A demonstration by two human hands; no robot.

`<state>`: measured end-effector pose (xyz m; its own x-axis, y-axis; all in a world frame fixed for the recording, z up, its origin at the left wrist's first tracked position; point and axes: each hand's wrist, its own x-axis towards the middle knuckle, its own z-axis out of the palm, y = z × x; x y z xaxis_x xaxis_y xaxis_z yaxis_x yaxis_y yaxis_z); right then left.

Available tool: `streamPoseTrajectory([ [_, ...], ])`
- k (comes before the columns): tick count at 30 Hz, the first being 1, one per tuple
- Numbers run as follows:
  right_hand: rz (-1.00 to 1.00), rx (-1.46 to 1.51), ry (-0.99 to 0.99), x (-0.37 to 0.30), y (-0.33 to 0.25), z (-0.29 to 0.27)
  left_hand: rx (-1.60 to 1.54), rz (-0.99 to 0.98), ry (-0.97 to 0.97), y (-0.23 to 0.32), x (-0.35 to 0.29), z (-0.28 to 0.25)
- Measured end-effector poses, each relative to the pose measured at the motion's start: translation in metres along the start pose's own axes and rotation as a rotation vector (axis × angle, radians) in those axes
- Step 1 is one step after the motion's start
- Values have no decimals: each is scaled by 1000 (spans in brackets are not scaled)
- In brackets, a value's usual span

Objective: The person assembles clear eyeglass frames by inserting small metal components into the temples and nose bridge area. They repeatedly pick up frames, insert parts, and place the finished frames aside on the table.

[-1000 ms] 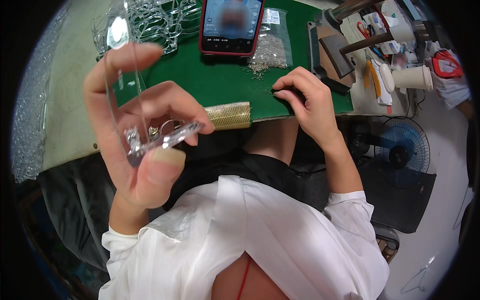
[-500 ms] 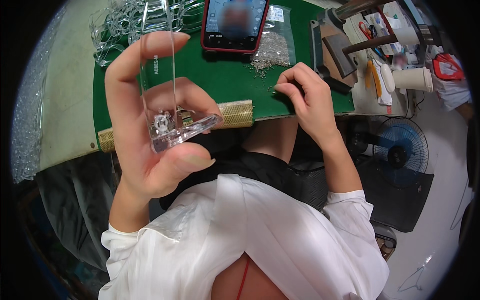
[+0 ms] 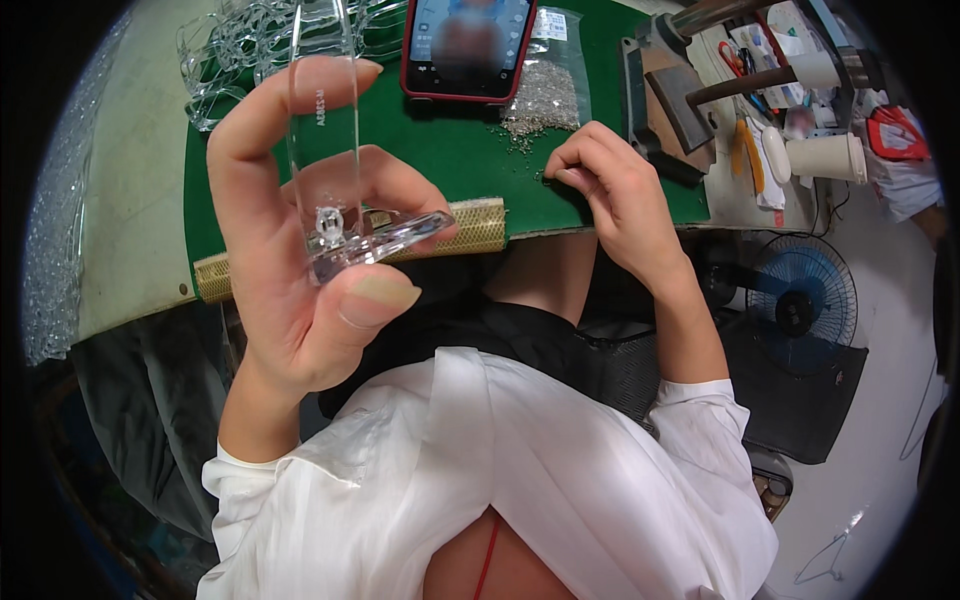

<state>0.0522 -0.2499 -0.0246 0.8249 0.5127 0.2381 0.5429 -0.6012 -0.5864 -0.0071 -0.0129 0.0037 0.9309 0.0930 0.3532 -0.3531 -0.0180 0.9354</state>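
Raised close to the camera, my left hand [image 3: 270, 200] is closed around a clear plastic piece [image 3: 325, 150], a long flat strip with a small hinge-like joint and a shorter part angled off its lower end. The thumb presses near that lower end and the fingers curl behind it. Over the green mat, my right hand [image 3: 610, 185] has thumb and forefinger pinched together at the edge of scattered small metal bits [image 3: 522, 132]. Whatever sits between those fingertips is too small to make out. The bits spill from a clear plastic bag [image 3: 550, 90] just beyond.
A phone in a red case [image 3: 466, 50] stands at the back of the green mat [image 3: 450, 150]. Several clear plastic pieces [image 3: 235, 60] pile at far left. A metal press [image 3: 670, 90] stands at right, near a paper cup [image 3: 825, 158]. A blue fan [image 3: 795, 310] is below the table.
My left hand and the clear plastic piece have shifted and tilted slightly, the piece moving a little right. My right hand has turned slightly, its fingertips still pinched near the metal bits.
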Motion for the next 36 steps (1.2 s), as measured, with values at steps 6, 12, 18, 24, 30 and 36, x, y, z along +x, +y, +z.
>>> streamPoseTrajectory([
  [6, 41, -1, 45, -6, -2, 2, -29, -6, 37, 5, 0, 8],
  [12, 42, 11, 45, -6, -3, 3, -37, -25, 5, 6, -2, 5],
  [18, 64, -58, 60, -4, -5, 8, -40, -41, -9, 6, -3, 4],
  [24, -22, -227, 79, -9, -8, 12, -62, -2, -24, 5, -5, 3],
  [30, -65, -263, 75, -13, -4, 13, -112, 50, -176, 9, 0, 6],
  [36, 67, 286, 132, -12, -1, -8, -173, 139, -315, 10, 7, 19],
])
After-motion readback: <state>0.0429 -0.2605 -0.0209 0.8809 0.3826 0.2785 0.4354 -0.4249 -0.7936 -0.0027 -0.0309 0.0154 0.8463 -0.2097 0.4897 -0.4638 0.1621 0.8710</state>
